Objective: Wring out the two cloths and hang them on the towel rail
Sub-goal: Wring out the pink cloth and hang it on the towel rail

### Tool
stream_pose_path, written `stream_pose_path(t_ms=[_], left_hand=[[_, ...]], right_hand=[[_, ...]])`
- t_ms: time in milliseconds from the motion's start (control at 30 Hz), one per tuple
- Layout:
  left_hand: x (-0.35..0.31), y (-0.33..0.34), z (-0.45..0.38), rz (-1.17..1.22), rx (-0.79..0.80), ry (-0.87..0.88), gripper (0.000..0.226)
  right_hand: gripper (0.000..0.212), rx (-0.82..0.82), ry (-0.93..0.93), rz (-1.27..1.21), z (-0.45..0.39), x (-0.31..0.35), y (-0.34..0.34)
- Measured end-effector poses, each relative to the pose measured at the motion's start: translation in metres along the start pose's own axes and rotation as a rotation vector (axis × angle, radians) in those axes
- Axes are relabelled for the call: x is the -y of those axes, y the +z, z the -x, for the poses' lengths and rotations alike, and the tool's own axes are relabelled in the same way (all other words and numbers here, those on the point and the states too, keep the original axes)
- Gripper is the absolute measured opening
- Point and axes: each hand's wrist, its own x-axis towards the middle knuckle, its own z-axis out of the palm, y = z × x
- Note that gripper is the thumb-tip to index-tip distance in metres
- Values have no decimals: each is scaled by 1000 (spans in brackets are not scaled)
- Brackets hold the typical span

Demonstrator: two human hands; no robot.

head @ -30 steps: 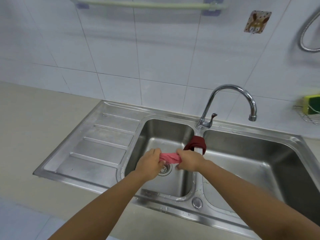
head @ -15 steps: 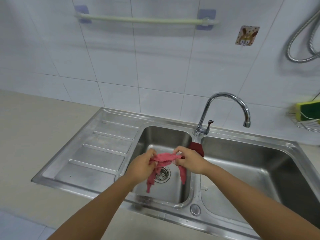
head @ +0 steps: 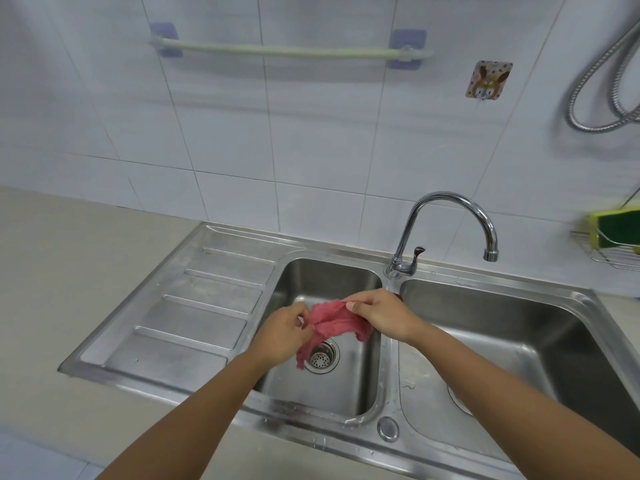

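A pink cloth (head: 334, 322) hangs loosely spread between my hands above the left sink basin (head: 325, 278). My left hand (head: 282, 332) pinches its left end and my right hand (head: 379, 313) pinches its upper right edge. A dark red cloth (head: 400, 296) lies on the divider between the basins, almost wholly hidden behind my right hand. The pale green towel rail (head: 287, 51) is fixed high on the tiled wall, with nothing on it.
The chrome tap (head: 446, 216) arches over the right basin (head: 519, 327). A ribbed drainboard (head: 194, 306) lies left of the basins. On the right wall are a wire rack with a green sponge (head: 614, 228), a metal hose (head: 602, 74) and a sticker hook (head: 488, 79).
The tightly twisted pink cloth has come untwisted and now spreads out between my hands. The view has tilted upward, showing more of the towel rail.
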Motion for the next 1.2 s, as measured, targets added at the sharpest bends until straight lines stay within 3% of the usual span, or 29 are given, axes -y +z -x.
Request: stream_pose_path(t_ms=[133,233,267,367,533,600,833,1033,1200], left_hand=[[-9,0,-6,86,1,30,23],[-8,-2,-11,126,111,52,50],[-6,-2,-13,107,138,58,48],[-3,-9,-17,-61,156,82,19],[6,-26,-20,-360,131,147,33],[7,-30,-23,-456,64,152,34],[12,-49,-34,-648,-38,132,43],[10,-70,-32,-698,26,146,49],[16,-75,-29,-744,50,176,27]], right_hand=[[21,-77,-89,201,-4,1,-2],[19,-82,-110,227,-5,5,-5],[18,-66,-100,241,-6,5,-7],[25,39,-46,327,-5,9,-19],[13,348,83,454,-2,15,-41],[14,387,94,527,-5,13,-39],[14,21,57,755,-21,6,-34],[19,-83,71,949,-25,-5,-45],[26,-174,0,998,-26,-7,-46]])
